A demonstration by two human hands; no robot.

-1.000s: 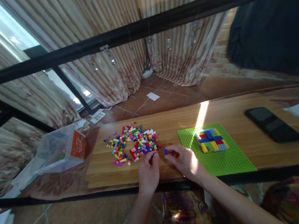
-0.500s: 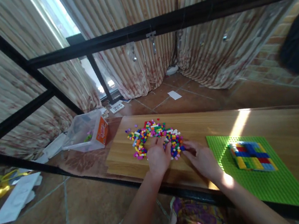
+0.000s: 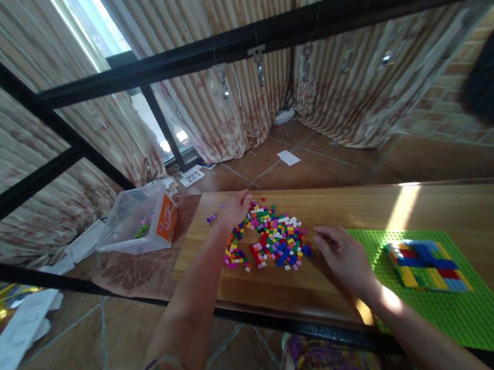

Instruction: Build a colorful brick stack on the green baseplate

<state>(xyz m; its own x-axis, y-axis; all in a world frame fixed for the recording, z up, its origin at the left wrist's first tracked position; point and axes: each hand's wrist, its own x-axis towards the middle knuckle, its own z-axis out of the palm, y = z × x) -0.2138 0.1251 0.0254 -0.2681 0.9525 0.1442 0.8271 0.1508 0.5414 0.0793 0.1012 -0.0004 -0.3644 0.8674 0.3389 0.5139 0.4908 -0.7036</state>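
My left hand [image 3: 232,211] is over the far left edge of the brick pile [image 3: 279,239], near the middle of the frame, with its forearm slanting up from the lower left. Its fingers reach toward the upper edge of the pile, bent and close together; I cannot tell whether a brick is between them. My right hand [image 3: 347,258] hovers to the right of the pile, thumb and forefinger tips near each other, and I cannot tell whether they pinch anything. A blue brick [image 3: 307,251] lies just beside those tips, at the pile's right edge.

The pile sits on the counter [image 3: 344,204], loose and many-coloured. Right of it, toward the lower right of the frame, the green board [image 3: 478,323] carries a flat block [image 3: 428,265] of red, blue, yellow and green bricks. The clear box [image 3: 125,226] stands left of centre, off the counter.

I judge the step in hand to be picking through the pile, my left hand searching while my right waits near the board. The next move seems to call for a narrow fingertip pinch on one small brick, without scattering its neighbours.
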